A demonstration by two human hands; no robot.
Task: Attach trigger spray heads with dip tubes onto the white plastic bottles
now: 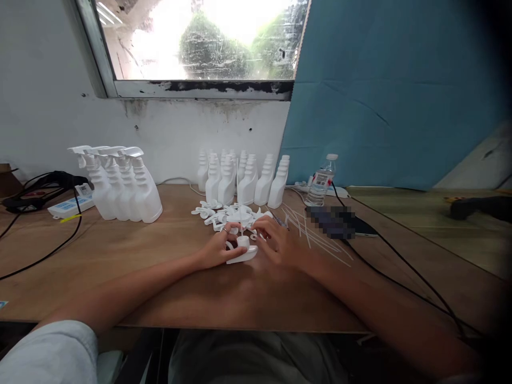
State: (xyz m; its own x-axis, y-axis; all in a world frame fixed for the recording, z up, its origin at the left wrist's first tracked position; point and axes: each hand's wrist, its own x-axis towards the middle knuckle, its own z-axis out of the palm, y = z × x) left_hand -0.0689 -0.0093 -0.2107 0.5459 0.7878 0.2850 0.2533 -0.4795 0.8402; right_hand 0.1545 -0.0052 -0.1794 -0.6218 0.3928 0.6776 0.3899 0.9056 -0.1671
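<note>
My left hand is closed around a white trigger spray head, which lies upside down on the table with its collar facing up. A thin white dip tube rises from that collar. Right beside it my right hand has its fingers curled together, with a small white ring at the fingertips. Just beyond both hands, a loose pile of white spray heads covers part of the table. Several loose dip tubes lie to the right of my right hand.
Several white bottles stand open by the wall. Bottles fitted with spray heads stand in a row at left, near a power strip and black cables. A water bottle and a blurred dark item are at right.
</note>
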